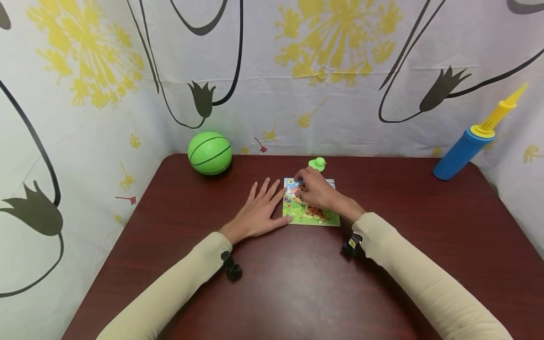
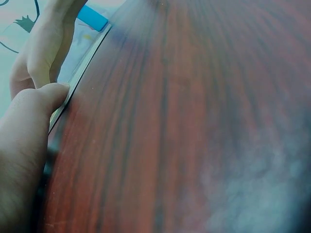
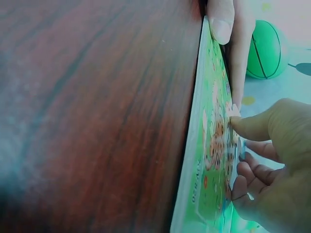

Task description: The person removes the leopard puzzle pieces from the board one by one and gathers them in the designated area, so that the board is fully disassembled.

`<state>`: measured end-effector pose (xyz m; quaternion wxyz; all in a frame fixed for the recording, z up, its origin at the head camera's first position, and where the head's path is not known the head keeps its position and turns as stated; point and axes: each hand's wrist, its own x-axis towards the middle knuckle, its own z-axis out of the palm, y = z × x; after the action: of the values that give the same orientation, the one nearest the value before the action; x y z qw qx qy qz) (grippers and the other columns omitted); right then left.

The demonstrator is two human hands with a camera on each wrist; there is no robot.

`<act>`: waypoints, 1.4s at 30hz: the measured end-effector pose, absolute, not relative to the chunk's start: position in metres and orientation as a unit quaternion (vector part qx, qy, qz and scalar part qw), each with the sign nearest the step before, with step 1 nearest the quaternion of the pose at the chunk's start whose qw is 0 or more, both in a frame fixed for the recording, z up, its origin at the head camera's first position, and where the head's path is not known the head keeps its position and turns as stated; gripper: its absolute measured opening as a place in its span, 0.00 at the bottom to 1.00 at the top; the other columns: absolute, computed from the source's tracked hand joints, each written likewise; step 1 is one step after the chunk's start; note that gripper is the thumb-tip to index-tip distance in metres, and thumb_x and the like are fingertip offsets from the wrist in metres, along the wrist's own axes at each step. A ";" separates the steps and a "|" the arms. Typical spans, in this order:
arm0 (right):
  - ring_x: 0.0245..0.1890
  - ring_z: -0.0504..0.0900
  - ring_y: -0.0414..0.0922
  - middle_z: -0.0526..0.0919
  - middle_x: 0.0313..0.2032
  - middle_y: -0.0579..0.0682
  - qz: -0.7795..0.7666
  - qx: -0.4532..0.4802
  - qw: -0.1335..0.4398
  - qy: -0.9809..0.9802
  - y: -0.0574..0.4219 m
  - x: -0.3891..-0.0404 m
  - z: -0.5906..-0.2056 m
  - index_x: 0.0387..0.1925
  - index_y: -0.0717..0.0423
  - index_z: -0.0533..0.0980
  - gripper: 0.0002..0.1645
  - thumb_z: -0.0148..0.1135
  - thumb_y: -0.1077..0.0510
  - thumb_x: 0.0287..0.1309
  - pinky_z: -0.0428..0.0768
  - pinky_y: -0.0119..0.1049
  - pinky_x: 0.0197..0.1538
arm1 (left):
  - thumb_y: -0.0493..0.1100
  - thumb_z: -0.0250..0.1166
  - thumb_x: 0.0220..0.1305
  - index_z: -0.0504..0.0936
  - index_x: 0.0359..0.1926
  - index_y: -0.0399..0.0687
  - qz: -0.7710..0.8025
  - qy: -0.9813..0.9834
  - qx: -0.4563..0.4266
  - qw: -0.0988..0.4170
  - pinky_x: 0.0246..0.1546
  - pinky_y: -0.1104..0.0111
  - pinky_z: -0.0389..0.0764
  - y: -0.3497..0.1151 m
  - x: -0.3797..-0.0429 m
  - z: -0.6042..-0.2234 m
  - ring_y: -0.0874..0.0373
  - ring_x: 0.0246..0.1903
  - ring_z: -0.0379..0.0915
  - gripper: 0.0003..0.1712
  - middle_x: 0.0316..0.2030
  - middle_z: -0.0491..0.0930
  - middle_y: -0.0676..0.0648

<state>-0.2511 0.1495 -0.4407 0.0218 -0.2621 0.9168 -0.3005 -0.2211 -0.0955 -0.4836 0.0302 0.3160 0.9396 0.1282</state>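
Observation:
A picture puzzle board (image 1: 299,220) with a spotted animal on green grass lies at the far middle of the table. My left hand (image 1: 261,212) rests at its left side, fingers spread and straight, the thumb on the near left corner. Over the upper left of the board, my right hand (image 1: 318,190) has curled fingers and pinches a small puzzle piece (image 3: 236,111) at the board's surface. In the right wrist view the right thumb (image 3: 252,127) presses close to the picture. Part of the picture is hidden under the right hand.
A light green toy duck (image 1: 317,164) stands just behind the board. The green ball (image 1: 210,153) sits at the table's back left. At the back right a blue and yellow hand pump (image 1: 461,151) stands tilted. Patterned cloth (image 1: 263,94) hangs behind the dark red table (image 1: 289,283).

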 end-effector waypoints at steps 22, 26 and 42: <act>0.46 0.87 0.53 0.85 0.49 0.60 -0.429 -0.252 -0.020 0.867 0.158 -0.245 -0.435 0.55 0.67 0.85 0.12 0.67 0.70 0.74 0.87 0.51 0.51 | 0.82 0.49 0.75 0.53 0.90 0.55 0.132 0.940 0.311 0.036 0.83 0.37 0.31 -0.099 -0.220 -0.485 0.40 0.88 0.28 0.57 0.90 0.42 0.43; 0.45 0.87 0.52 0.87 0.47 0.58 -0.438 -0.239 -0.019 0.866 0.161 -0.246 -0.435 0.54 0.65 0.86 0.11 0.68 0.69 0.74 0.87 0.49 0.51 | 0.82 0.48 0.75 0.54 0.90 0.54 0.132 0.940 0.314 0.034 0.83 0.37 0.31 -0.099 -0.220 -0.486 0.40 0.88 0.28 0.57 0.90 0.42 0.43; 0.43 0.89 0.50 0.89 0.48 0.56 -0.443 -0.213 -0.046 0.869 0.178 -0.238 -0.428 0.54 0.60 0.88 0.10 0.70 0.66 0.74 0.86 0.46 0.46 | 0.84 0.46 0.74 0.51 0.91 0.57 0.122 0.941 0.313 0.035 0.83 0.38 0.30 -0.096 -0.221 -0.486 0.42 0.88 0.26 0.58 0.90 0.41 0.45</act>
<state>-0.2380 0.1775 -0.4280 -0.0461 -0.2135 0.8695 -0.4430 -0.2215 -0.0961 -0.4862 0.0347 0.3126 0.9413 0.1223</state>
